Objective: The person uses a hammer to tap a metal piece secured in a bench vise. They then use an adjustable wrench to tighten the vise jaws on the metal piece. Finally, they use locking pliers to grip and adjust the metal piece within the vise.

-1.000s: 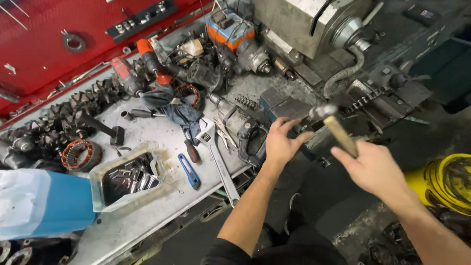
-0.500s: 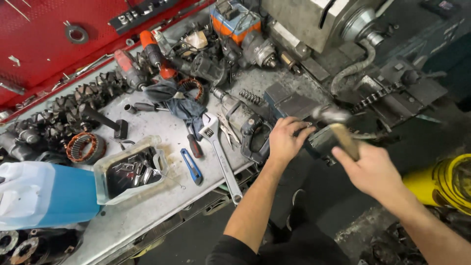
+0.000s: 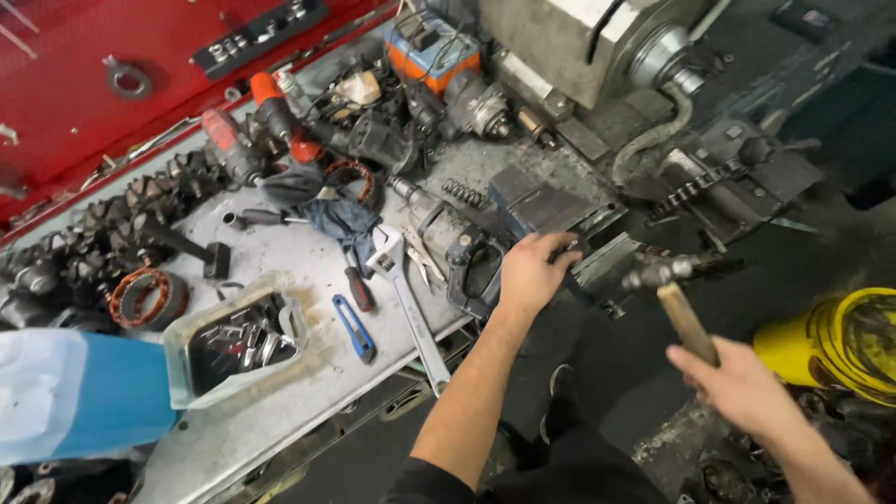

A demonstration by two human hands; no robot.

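My left hand (image 3: 530, 273) rests on a dark part held at the blue-grey bench vise (image 3: 551, 210), fingers curled over its jaw edge. My right hand (image 3: 737, 385) grips the wooden handle of a hammer (image 3: 665, 280), whose metal head hangs just right of the vise jaws (image 3: 607, 266), close to the fingers of my left hand. The part under my left hand is mostly hidden by the fingers.
On the grey bench (image 3: 280, 401) lie an adjustable wrench (image 3: 406, 303), a blue utility knife (image 3: 355, 329), a clear tub of metal bits (image 3: 245, 338), a blue-white canister (image 3: 79, 392) and power drills (image 3: 271, 121). A yellow container (image 3: 845, 341) stands at right, a lathe (image 3: 597, 47) behind.
The hammer head has swung from over the vise out to its right, with my right hand dropping lower. My left hand stays at the vise. The view has shifted slightly.
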